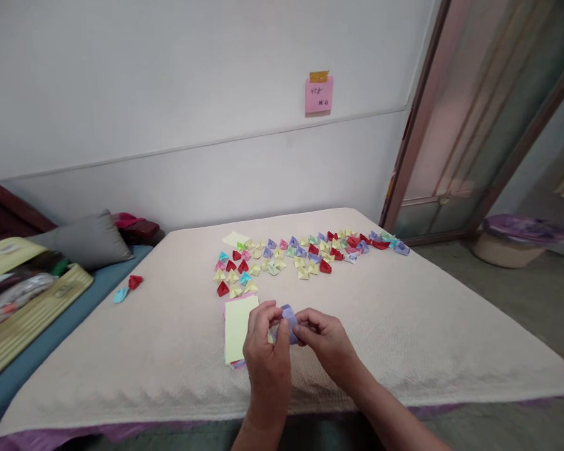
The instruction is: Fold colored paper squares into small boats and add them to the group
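Note:
A small piece of folded purple paper (290, 319) is held up between my two hands, above the near middle of the table. My left hand (269, 341) pinches its left side between thumb and fingers. On its right edge, the thumb and fingertips of my right hand (323, 335) close in a pinch. Just left of my left hand lies a stack of coloured paper sheets (239, 329), pale yellow on top, partly hidden by that hand. Beyond my hands, many small folded paper boats (303, 273) in yellow, red, purple, pink, green and blue spread across the cloth.
A cream cloth (178, 338) covers the table. Two folded pieces, one red (135, 282) and one light blue (121, 295), lie apart at left. A grey cushion (87, 241) rests beyond that side. A pink note (318, 97) is taped to the wall.

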{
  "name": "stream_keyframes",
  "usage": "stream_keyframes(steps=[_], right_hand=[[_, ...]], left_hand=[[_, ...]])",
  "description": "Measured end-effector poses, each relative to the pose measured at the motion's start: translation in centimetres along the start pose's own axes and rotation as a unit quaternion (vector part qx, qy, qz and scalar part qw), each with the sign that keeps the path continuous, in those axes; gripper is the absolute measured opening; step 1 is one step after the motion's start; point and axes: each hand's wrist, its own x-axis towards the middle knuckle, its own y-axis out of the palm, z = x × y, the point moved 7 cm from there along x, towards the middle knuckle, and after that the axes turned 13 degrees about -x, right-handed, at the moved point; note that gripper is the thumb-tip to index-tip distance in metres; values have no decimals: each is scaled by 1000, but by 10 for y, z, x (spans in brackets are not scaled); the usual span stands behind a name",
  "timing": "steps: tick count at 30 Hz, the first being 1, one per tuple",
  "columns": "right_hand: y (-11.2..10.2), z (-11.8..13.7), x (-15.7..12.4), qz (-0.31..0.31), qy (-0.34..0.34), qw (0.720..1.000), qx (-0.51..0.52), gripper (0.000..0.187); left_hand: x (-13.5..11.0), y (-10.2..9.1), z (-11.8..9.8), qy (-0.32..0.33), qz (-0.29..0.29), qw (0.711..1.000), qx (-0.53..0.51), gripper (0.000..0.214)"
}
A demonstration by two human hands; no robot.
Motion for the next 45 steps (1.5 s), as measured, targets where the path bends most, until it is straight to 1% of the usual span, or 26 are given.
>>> stream_keyframes(steps=[3,5,8,13,15,21,25,29,32,35,38,40,42,45], right_hand=[[0,-4,-1,-15,-3,999,-35,8],[-1,-6,-2,-23,-7,998,-55,8],[-2,-6,-2,-34,-14,997,-72,9],[-2,-3,-3,-45,-32,994,-93,9],[-2,-2,-3,-54,-41,992,-109,10],[-1,-2,-7,-73,-69,983,-155,15],[1,-1,-9,-84,-83,973,-200,18],[3,3,-10,-84,-95,967,-221,21],[3,4,-10,-83,-96,967,-220,21],[4,4,-9,-69,-94,972,-206,20],[5,2,-6,-41,-73,984,-155,16],[6,-2,-4,-7,-42,994,-98,14],[8,-7,-2,31,-4,999,-34,14],[9,-13,-1,66,50,995,63,18]], left_hand=[[0,-2,4,28,-1,999,44,10],[0,-3,6,29,-1,998,64,10],[0,-2,10,6,-7,998,68,10],[-1,-1,19,-49,-21,998,40,9],[-2,0,21,-61,-22,997,35,9],[-1,2,17,-53,-24,997,40,6],[-1,3,16,-40,-23,997,65,3],[-1,4,15,-28,-8,996,86,11],[0,5,12,-25,-8,996,88,11],[1,3,13,-40,-16,996,79,9],[3,2,23,-88,-10,996,20,12],[3,-2,32,-135,-18,990,-47,13],[4,-6,40,-183,-34,976,-110,17],[7,-9,44,-229,-37,958,-171,25]])
